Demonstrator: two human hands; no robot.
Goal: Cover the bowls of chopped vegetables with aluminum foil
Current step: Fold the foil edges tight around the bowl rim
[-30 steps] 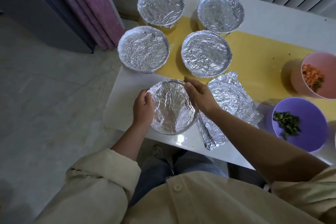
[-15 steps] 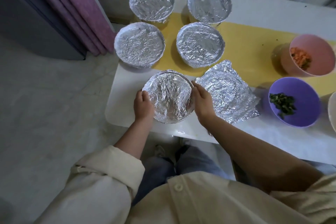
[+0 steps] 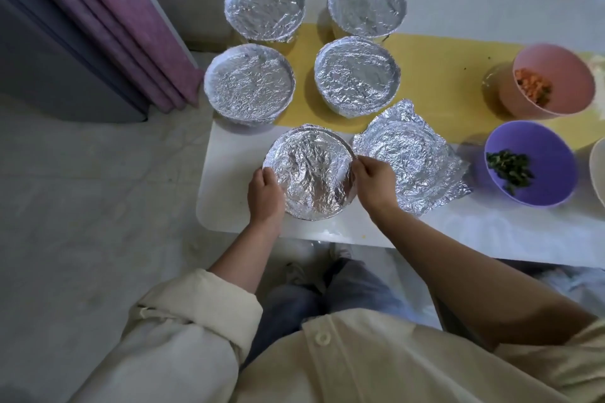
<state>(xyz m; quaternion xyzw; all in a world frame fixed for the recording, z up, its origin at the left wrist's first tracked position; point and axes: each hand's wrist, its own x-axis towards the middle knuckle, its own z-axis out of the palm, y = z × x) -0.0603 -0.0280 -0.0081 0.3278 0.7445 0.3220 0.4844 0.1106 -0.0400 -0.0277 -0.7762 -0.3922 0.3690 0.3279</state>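
A foil-covered bowl (image 3: 311, 173) stands near the table's front edge. My left hand (image 3: 265, 195) grips its left rim, and my right hand (image 3: 373, 185) pinches the foil at its right rim. Just to the right lies a loose stack of crumpled foil sheets (image 3: 415, 157). Several more foil-covered bowls stand behind, among them one at far left (image 3: 249, 83) and one at middle (image 3: 357, 75). At the right, a purple bowl (image 3: 550, 144) with chopped greens and a pink bowl (image 3: 569, 75) with orange pieces stand uncovered.
The white table (image 3: 229, 199) carries a yellow mat (image 3: 442, 75) under the back bowls. A white bowl's edge (image 3: 599, 170) shows at the far right. A purple curtain (image 3: 131, 20) hangs left of the table, and a radiator stands behind it.
My right hand has shifted from the bowl's far rim round to its right side, now pinching the foil edge there. My left hand stays on the left rim.
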